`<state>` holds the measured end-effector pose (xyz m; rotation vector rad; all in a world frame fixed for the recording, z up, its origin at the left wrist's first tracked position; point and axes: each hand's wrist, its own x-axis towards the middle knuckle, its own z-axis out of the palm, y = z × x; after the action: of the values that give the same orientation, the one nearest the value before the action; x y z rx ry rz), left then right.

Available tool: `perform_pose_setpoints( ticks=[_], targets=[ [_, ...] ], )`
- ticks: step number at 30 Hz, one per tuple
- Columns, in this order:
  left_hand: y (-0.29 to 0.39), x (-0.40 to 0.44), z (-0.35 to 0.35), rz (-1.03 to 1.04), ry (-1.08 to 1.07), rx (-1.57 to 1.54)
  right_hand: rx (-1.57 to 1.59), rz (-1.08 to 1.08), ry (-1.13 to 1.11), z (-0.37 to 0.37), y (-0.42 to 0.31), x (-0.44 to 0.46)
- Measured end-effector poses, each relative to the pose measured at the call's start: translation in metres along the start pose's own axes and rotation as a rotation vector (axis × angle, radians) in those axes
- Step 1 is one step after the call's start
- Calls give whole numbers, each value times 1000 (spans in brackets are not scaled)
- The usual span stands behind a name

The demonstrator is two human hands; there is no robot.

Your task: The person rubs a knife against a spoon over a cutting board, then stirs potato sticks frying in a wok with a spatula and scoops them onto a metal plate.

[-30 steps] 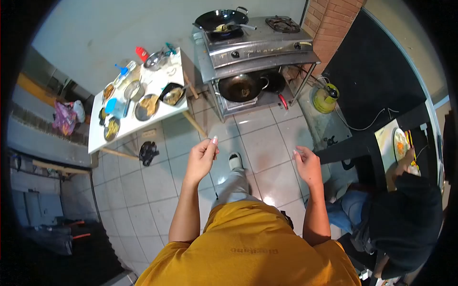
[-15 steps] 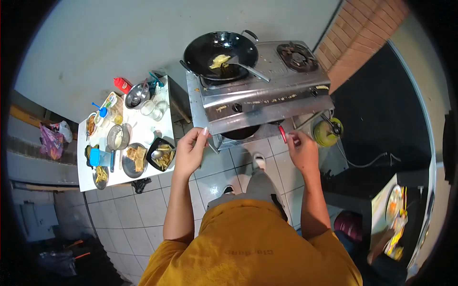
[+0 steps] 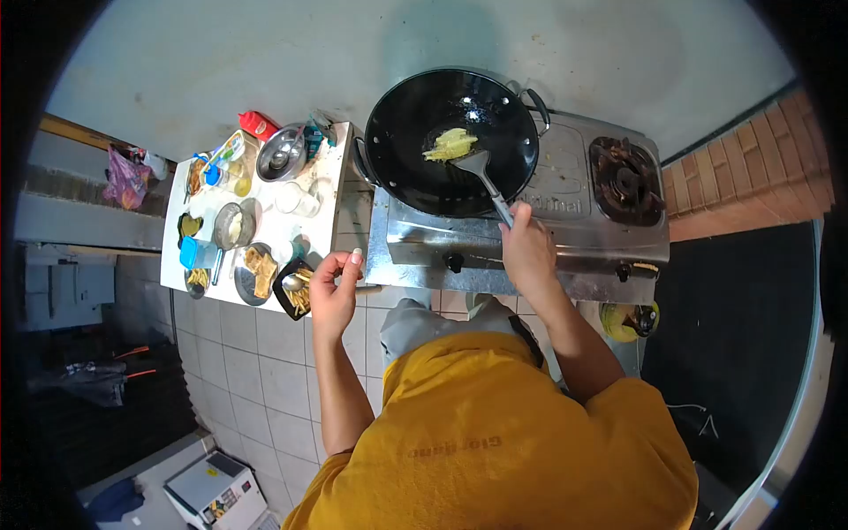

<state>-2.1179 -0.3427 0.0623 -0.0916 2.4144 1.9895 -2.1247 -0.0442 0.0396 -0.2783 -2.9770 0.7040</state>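
Note:
My right hand (image 3: 528,252) is wrapped around the handle of a metal spatula (image 3: 483,172). The spatula's blade lies inside a black wok (image 3: 406,115), against the edge of a yellow clump of frying food (image 3: 452,145). The wok has two loop handles and sits on the left side of a steel gas stove (image 3: 574,238). My left hand (image 3: 334,296) hangs in the air left of the stove, fingers curled and thumb close to them, with nothing visible in it. Just beyond it, on the table corner, is a black square bowl (image 3: 287,305) of cut fried pieces with a spoon.
A white table (image 3: 322,203) at left bears a steel bowl (image 3: 282,152), a red squeeze bottle (image 3: 257,124), a sieve (image 3: 227,226), a blue-lidded container (image 3: 196,253) and a plate of flat fried food (image 3: 259,272). The stove's right burner (image 3: 625,181) is bare. A green bucket (image 3: 618,322) stands below.
I have moved up against the stove. My right hand went from below the stove front to the spatula handle and took hold. My left hand stays raised and curled.

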Motion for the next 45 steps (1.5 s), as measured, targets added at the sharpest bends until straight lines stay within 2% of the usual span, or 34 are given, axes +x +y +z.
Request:
perform_pose_setpoints(
  ticks=[2, 5, 6, 9, 14, 16, 21, 27, 35, 40, 43, 45],
  targets=[
    [2, 8, 3, -16, 12, 18, 8, -103, 134, -9, -2, 5],
    [-3, 30, 5, -28, 3, -15, 77, -63, 37, -34, -5, 25],
    [-2, 38, 3, -31, -12, -10, 10, -53, 35, -48, -13, 35],
    [4, 59, -3, -6, -32, 19, -70, -134, 127, -54, -18, 69],
    [6, 79, -17, 49, 32, 14, -160, -130, 127, -49, -26, 107],
    [0, 83, -24, 65, 14, -6, -186, -101, 118, -46, -31, 110],
    [-10, 93, -33, 11, -7, -14, -188, -221, 109, -55, -41, 99],
    [-10, 107, -31, 8, -45, -67, -151, -233, 174, -62, -41, 92],
    [-19, 116, -34, 20, -141, -115, -198, -155, 141, -36, -45, 111],
    [-18, 115, -37, 14, -100, -130, -196, -188, 152, -61, -59, 103],
    [-20, 117, -40, 10, -90, -122, -330, -189, 209, -86, -60, 111],
    [-19, 120, -39, 9, -97, -106, -446, -147, 153, -99, -58, 123]
  ],
)
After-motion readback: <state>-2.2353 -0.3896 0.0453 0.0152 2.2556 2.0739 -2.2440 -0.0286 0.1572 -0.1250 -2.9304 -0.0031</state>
